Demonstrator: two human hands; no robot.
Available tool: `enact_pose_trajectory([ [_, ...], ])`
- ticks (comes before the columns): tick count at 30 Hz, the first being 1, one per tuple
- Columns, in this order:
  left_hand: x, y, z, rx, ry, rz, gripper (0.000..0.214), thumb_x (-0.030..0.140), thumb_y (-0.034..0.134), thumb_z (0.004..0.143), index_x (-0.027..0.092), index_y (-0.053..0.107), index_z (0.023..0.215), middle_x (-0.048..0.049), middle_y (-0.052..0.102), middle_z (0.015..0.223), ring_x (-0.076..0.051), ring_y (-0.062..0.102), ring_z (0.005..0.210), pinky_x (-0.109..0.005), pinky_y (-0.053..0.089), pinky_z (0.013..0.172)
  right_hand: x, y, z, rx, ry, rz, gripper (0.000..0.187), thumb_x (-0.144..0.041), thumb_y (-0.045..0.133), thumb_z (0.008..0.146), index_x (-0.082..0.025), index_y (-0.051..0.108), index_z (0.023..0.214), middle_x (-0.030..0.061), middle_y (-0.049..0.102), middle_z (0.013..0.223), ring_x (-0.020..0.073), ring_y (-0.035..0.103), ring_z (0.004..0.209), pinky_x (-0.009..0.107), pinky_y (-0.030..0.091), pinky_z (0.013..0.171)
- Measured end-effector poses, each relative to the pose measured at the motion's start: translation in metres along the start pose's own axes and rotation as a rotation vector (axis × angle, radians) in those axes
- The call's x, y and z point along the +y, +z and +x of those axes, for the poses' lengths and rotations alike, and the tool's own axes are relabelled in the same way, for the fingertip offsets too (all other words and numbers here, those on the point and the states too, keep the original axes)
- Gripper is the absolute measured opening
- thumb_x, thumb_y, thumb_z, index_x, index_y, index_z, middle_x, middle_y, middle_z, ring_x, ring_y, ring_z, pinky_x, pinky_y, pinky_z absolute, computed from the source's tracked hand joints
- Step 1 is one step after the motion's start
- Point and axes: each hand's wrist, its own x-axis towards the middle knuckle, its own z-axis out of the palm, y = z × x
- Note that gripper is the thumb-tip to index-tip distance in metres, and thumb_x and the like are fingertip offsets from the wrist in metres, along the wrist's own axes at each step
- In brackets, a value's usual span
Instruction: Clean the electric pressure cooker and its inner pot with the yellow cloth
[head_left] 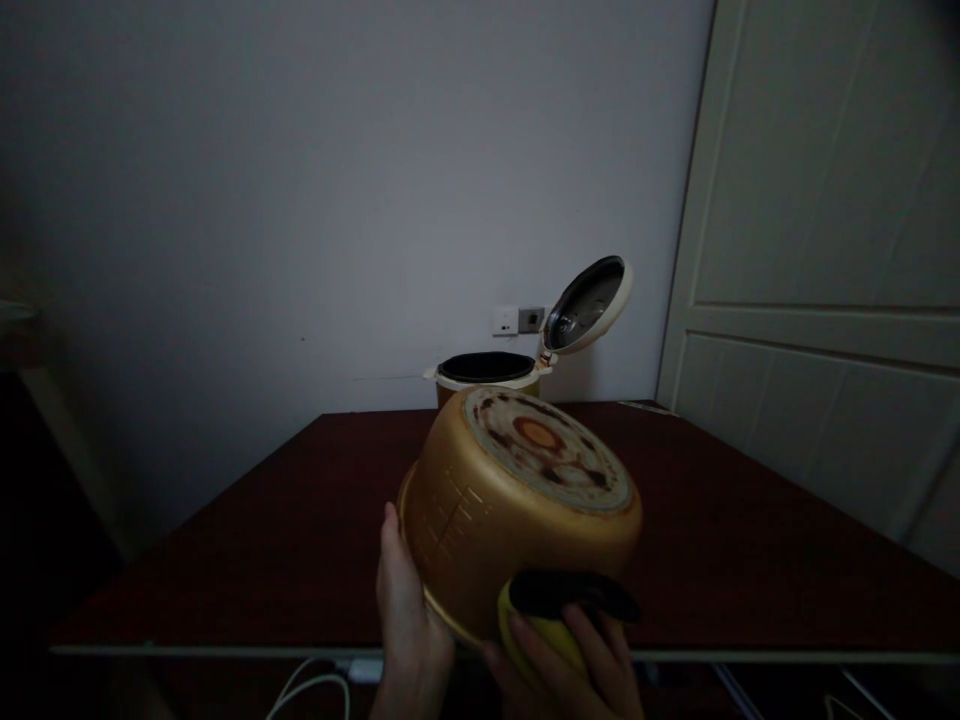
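A gold rice cooker inner pot [480,510] is tilted over, with its stained grey base facing up and away. My left hand [409,610] grips the pot's rim at the lower left, thumb along the outside. In my right hand [570,660] is a yellow sponge with a dark side [551,640], pressed to the pot's outer wall near the bottom right. Behind the pot stands the rice cooker body [487,382], partly hidden by it, its lid [589,305] swung up to the right.
The dark red table [262,560] reaches back to a pale wall [225,200] with sockets [517,320] on it. A white panelled door [825,250] stands at the right. White cables [315,685] hang below the table's front edge.
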Motion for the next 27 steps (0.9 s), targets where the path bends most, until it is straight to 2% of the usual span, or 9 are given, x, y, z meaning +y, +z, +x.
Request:
enact_pose_trajectory([
  [3,0.007,0.001,-0.003,0.082,0.06,0.043,0.035,0.041,0.045,0.088,0.015,0.068,0.096,-0.0069,0.072,0.075,-0.023,0.069,0.075,-0.033,0.054,0.07,0.0,-0.003,0.028,0.061,-0.14,-0.036,0.025,-0.023,0.051,0.091,-0.037,0.067,0.104,-0.0133,0.068,0.101,0.0135,0.054,0.118,0.034,0.021,0.115],
  [5,0.011,0.002,-0.007,0.105,0.144,0.095,0.038,0.043,0.044,0.088,0.014,0.068,0.092,-0.0069,0.071,0.073,-0.023,0.069,0.074,-0.032,0.054,0.067,0.001,-0.004,0.048,0.077,-0.262,-0.026,0.028,-0.023,0.043,0.094,-0.033,0.068,0.103,-0.0146,0.063,0.113,0.012,0.043,0.127,0.031,0.019,0.116],
  [7,0.014,0.002,-0.011,0.117,0.251,0.177,0.04,0.045,0.045,0.087,0.013,0.069,0.086,-0.0072,0.07,0.07,-0.023,0.068,0.072,-0.03,0.053,0.063,0.002,-0.007,0.067,0.043,-0.371,-0.022,0.03,-0.022,0.041,0.095,-0.03,0.069,0.103,-0.0132,0.059,0.121,0.0126,0.04,0.13,0.028,0.021,0.114],
  [9,0.015,0.003,-0.015,0.131,0.355,0.265,0.04,0.047,0.049,0.084,0.012,0.068,0.082,-0.0072,0.069,0.068,-0.023,0.067,0.07,-0.029,0.052,0.06,0.004,-0.012,0.084,-0.038,-0.459,-0.024,0.027,-0.021,0.045,0.093,-0.027,0.069,0.103,-0.0095,0.059,0.124,0.014,0.045,0.126,0.027,0.026,0.112],
  [13,0.017,0.002,-0.02,0.082,0.51,0.332,0.04,0.052,0.055,0.078,0.012,0.066,0.075,-0.0056,0.068,0.067,-0.021,0.065,0.063,-0.026,0.05,0.055,0.006,-0.02,0.111,-0.189,-0.53,0.002,0.028,-0.022,0.043,0.092,-0.023,0.069,0.104,-0.0057,0.059,0.125,0.0186,0.049,0.122,0.029,0.043,0.101],
  [17,0.021,-0.003,-0.015,-0.057,0.627,0.326,0.04,0.053,0.062,0.073,0.013,0.066,0.076,-0.005,0.069,0.069,-0.02,0.064,0.064,-0.025,0.051,0.058,0.004,-0.019,0.137,-0.224,-0.516,0.099,0.028,-0.02,0.043,0.091,-0.021,0.069,0.1,-0.0037,0.062,0.122,0.0219,0.05,0.121,0.035,0.047,0.098],
  [22,0.021,-0.015,-0.013,-0.156,0.681,0.33,0.028,0.039,0.066,0.075,0.012,0.069,0.085,-0.0072,0.07,0.08,-0.023,0.065,0.079,-0.024,0.052,0.066,0.011,-0.016,0.181,-0.28,-0.476,0.217,0.021,-0.023,0.053,0.087,-0.018,0.069,0.099,0.0034,0.066,0.114,0.0235,0.052,0.119,0.041,0.045,0.099],
  [24,0.017,-0.018,-0.018,-0.129,0.672,0.342,0.022,0.029,0.07,0.072,0.013,0.07,0.086,-0.0065,0.071,0.081,-0.022,0.066,0.082,-0.021,0.051,0.066,0.022,-0.013,0.201,-0.324,-0.356,0.308,0.021,-0.022,0.054,0.084,-0.019,0.071,0.097,0.0029,0.069,0.108,0.0209,0.059,0.11,0.039,0.046,0.097],
  [27,0.013,-0.02,-0.028,-0.071,0.658,0.376,0.021,0.016,0.076,0.063,0.015,0.07,0.083,-0.0026,0.071,0.074,-0.019,0.066,0.074,-0.017,0.05,0.063,0.049,-0.005,0.23,-0.43,-0.023,0.451,0.023,-0.021,0.055,0.079,-0.021,0.074,0.091,0.0012,0.073,0.09,0.0182,0.067,0.085,0.034,0.052,0.082],
])
